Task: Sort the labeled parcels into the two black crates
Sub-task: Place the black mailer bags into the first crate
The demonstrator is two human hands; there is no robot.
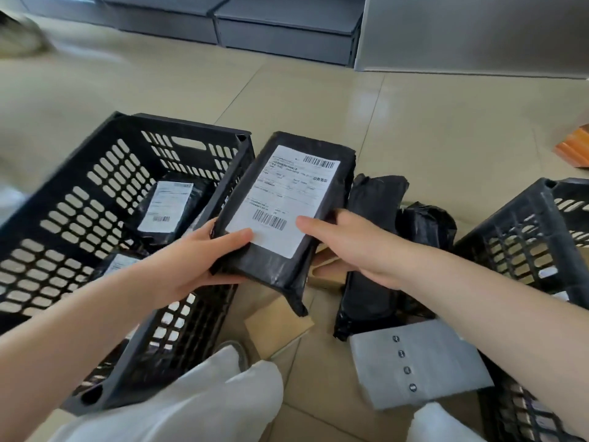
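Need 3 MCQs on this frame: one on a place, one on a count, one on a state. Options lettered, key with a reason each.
1. Where is the held parcel?
A. Inside the left crate
B. Above the floor, between the two crates
C. Inside the right crate

2. How many labeled parcels show inside the left crate?
A. None
B. Two
C. Five

3. How do the hands hold the held parcel?
A. Both grip it
B. Only the left grips it
C. Neither touches it

Key:
1 B, it hangs between the left crate and the right crate.
2 B, two white labels show through it.
3 A, the left hand and right hand each clasp a side, thumbs on the label.
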